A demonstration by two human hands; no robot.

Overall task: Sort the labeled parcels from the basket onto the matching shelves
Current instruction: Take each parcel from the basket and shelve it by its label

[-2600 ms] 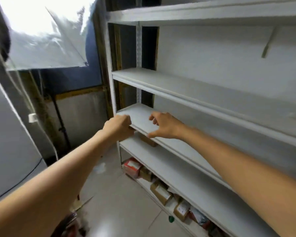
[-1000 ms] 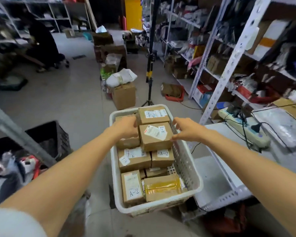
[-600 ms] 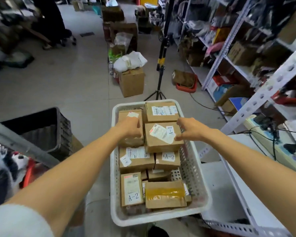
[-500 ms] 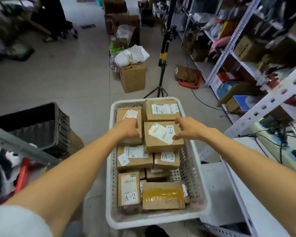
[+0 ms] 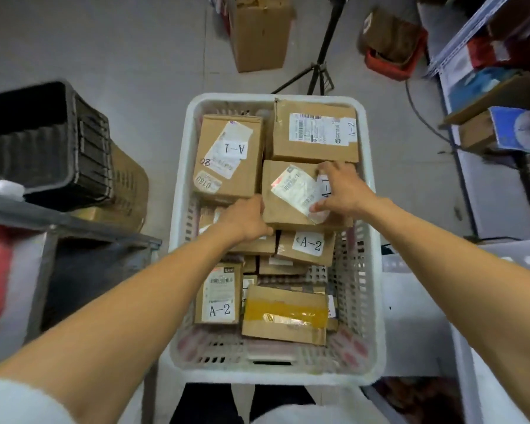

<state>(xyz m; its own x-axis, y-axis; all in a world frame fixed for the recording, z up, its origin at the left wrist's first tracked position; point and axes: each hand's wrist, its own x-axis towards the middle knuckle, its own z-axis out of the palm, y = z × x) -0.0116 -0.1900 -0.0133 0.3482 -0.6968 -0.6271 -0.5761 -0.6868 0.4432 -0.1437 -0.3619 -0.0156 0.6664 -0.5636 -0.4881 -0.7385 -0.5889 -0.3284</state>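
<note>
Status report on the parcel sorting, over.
Left hand, right hand grip the middle A-1 parcel. Parcel in white basket, atop A-2 parcel. Nothing on top.

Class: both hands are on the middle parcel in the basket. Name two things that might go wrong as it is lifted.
1. The right hand lies over the crumpled label on the middle parcel; it may tear or hide the A-1 mark, risking a wrong shelf.
2. That parcel rests on an A-2 parcel and others; as the left hand lifts it, they may shift in the basket.

Matt brown cardboard parcels (image 5: 288, 194) with white paper labels — one glossy-taped — fill a perforated white plastic basket (image 5: 354, 270).
</note>
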